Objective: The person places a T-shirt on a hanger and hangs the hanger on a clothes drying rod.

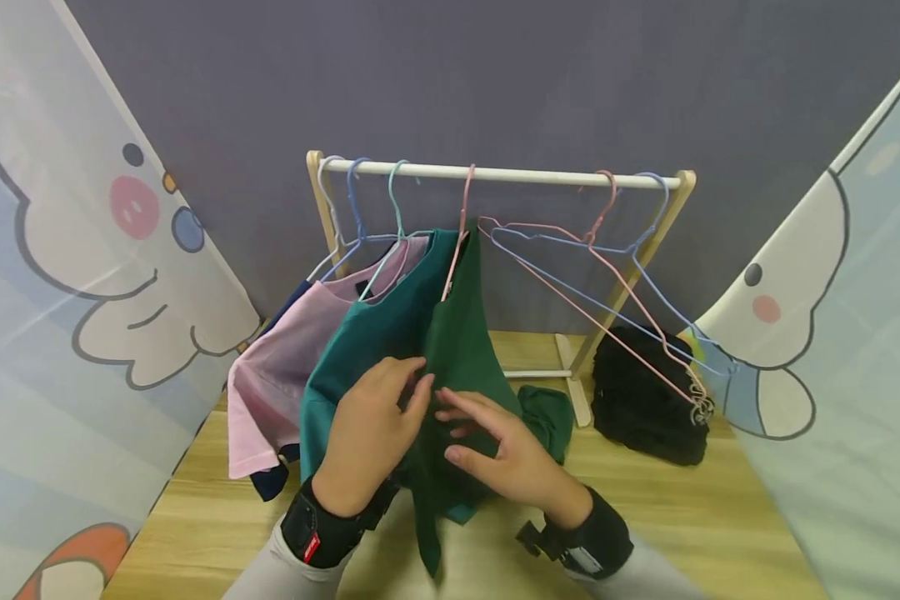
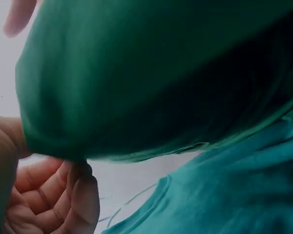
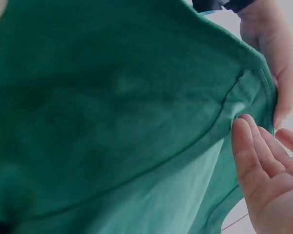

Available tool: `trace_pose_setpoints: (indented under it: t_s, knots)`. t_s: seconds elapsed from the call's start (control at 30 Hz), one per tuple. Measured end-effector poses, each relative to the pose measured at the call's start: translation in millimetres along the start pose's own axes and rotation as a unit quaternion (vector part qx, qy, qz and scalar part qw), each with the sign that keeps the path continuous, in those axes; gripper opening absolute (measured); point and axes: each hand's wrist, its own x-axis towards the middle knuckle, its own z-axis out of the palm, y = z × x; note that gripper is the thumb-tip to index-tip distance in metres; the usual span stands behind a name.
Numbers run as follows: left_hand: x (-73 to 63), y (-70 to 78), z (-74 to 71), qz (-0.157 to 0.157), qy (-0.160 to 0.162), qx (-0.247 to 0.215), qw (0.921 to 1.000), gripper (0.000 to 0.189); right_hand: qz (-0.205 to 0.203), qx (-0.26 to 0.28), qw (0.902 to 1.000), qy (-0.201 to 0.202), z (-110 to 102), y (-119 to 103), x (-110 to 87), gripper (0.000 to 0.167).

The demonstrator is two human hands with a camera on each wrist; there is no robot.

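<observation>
A dark green shirt hangs partly on a pink hanger at the middle of the rail. My left hand is at the shirt's near edge; in the left wrist view its thumb and curled fingers pinch the cloth edge. From the other side, my right hand touches the shirt with fairly straight fingers, thumb apart. A teal shirt on a mint hanger hangs just left of it.
The rack's white rail also carries a pink shirt at left. Two bare hangers hang at right, one pink and one blue. Black cloth lies on the wooden table near the rack's right foot.
</observation>
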Motion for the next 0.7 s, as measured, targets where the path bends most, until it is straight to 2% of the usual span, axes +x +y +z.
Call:
trace_pose_setpoints:
  t_s: [0.1,0.27,0.37,0.43,0.5,0.53,0.6,0.7]
  knots:
    - [-0.6,-6.8,3.0,-0.007,0.022,0.005,0.9997,0.017,-0.001,-0.011,0.9998,0.014,-1,5,-9.8,0.060]
    - [0.5,-17.4,1.0,-0.022,0.042,0.011,0.9988,0.010,0.034,-0.042,0.9980,0.034,-10,25,-32.0,0.052]
    - [0.9,-21.8,-2.3,-0.031,0.048,0.007,0.9984,0.010,0.054,-0.078,0.9941,0.051,-25,44,-46.3,0.048]
    - [0.7,-24.2,-3.4,-0.032,0.050,0.007,0.9982,0.010,0.063,-0.124,0.9879,0.069,-40,56,-56.2,0.046]
    - [0.1,-25.9,-3.6,-0.029,0.052,0.009,0.9982,0.009,0.077,-0.188,0.9752,0.089,-60,68,-65.2,0.045]
    - [0.0,-26.3,-3.7,-0.029,0.052,0.009,0.9982,0.009,0.089,-0.224,0.9657,0.097,-72,73,-69.4,0.045]
    - [-0.5,-27.2,-3.5,-0.026,0.052,0.011,0.9982,0.009,0.119,-0.296,0.9419,0.105,-97,83,-77.2,0.045]
    - [-1.4,-27.7,-3.5,-0.029,0.051,0.011,0.9982,0.009,0.170,-0.375,0.9075,0.083,-137,99,-89.1,0.052]
